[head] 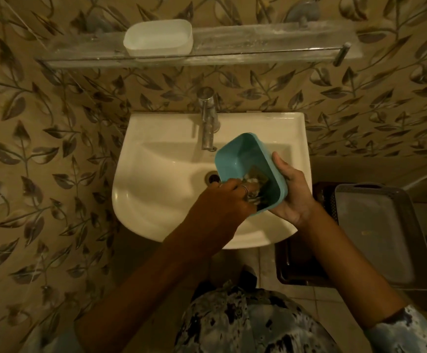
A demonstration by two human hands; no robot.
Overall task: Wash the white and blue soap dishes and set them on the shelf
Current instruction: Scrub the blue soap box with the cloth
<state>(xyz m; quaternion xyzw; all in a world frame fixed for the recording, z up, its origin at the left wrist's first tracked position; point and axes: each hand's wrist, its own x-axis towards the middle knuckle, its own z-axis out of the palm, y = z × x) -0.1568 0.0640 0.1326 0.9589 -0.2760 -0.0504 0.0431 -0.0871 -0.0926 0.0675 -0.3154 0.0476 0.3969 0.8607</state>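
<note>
The blue soap dish (pixel 243 159) is held over the right half of the sink (pixel 156 174). It sits just in front of the spout of the tap (pixel 208 123) and beside the drain (pixel 212 177), tilted so its open side faces up and to the left. The right grip (pixel 292 189), a bare hand, is clamped on the dish from outside. The palm cradles the long right wall and near corner, the thumb lies along the rim, and the other fingers are hidden underneath. The left grip (pixel 222 200), with a ring (pixel 243 188) on one finger, reaches over the near left rim into the dish. Its fingers are curled together on a small greyish wad (pixel 254 181) held against the inner floor at the near end. The wad is too blurred to identify. The white soap dish (pixel 157 38) stands upright on the left part of the glass shelf (pixel 271 39) above the sink, near the shelf's front rail and well apart from both hands. To the right of the sink, at its near corner, a grey tray (pixel 380 238) lies on a darker brown tray (pixel 283 263).
</note>
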